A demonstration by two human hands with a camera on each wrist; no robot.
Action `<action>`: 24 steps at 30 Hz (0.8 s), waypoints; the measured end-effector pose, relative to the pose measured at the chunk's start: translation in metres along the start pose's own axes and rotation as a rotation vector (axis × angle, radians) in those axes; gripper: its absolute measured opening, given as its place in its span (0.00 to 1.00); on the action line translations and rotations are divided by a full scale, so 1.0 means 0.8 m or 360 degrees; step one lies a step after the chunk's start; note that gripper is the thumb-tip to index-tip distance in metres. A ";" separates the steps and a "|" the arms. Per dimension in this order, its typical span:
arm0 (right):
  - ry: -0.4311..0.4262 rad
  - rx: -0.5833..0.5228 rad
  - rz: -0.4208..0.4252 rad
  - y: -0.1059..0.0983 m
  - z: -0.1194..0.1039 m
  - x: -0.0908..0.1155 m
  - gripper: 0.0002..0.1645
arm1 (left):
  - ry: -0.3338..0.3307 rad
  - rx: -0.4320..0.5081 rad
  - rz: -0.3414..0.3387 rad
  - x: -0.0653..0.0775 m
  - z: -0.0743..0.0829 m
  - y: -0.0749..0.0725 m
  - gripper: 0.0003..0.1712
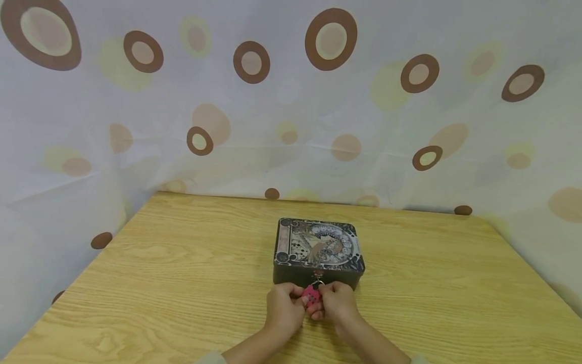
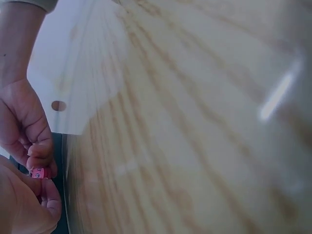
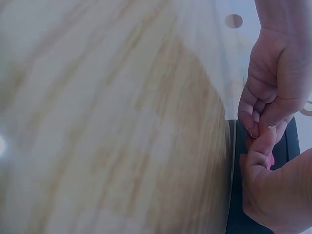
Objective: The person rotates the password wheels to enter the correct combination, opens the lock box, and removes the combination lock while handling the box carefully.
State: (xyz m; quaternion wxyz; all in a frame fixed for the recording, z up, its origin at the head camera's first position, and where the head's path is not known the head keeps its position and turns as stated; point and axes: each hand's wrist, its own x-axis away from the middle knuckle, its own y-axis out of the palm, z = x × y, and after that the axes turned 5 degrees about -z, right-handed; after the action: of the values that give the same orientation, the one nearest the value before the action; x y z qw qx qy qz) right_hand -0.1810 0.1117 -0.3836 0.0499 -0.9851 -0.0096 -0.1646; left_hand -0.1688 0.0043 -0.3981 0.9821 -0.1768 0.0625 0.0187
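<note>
A dark rectangular tin box (image 1: pixel 320 245) with an ornate picture on its lid stands closed on the table. At its front is a small metal clasp (image 1: pixel 318 274). Just below the clasp is a pink combination padlock (image 1: pixel 312 295), its metal shackle overlapping the clasp in the head view. My left hand (image 1: pixel 284 309) pinches the padlock's body from the left, thumb near the number dials. From the right, my right hand (image 1: pixel 338 305) pinches the padlock near its shackle. In both wrist views, fingers cover most of the padlock (image 2: pixel 41 173).
The wood-grain table (image 1: pixel 182 273) extends to both sides of the box. Behind it hangs a pale cloth (image 1: pixel 291 101) printed with brown, yellow and peach ovals, which also runs along the table's sides.
</note>
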 end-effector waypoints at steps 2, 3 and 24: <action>0.0000 -0.0012 -0.0002 0.000 0.001 0.000 0.10 | -0.0003 -0.0001 -0.0002 0.000 0.000 0.000 0.05; -0.0003 -0.0021 -0.0003 0.000 0.001 0.001 0.10 | -0.0004 -0.0002 -0.0001 0.000 0.000 -0.001 0.05; -0.0047 -0.0167 0.0003 0.001 0.002 0.004 0.09 | 0.0018 0.0015 -0.0007 -0.005 0.004 -0.003 0.04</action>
State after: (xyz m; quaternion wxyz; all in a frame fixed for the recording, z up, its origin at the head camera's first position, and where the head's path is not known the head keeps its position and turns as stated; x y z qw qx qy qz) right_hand -0.1776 0.1112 -0.3841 -0.0017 -0.9886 -0.0009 -0.1504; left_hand -0.1725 0.0032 -0.3935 0.9826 -0.1723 0.0677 0.0151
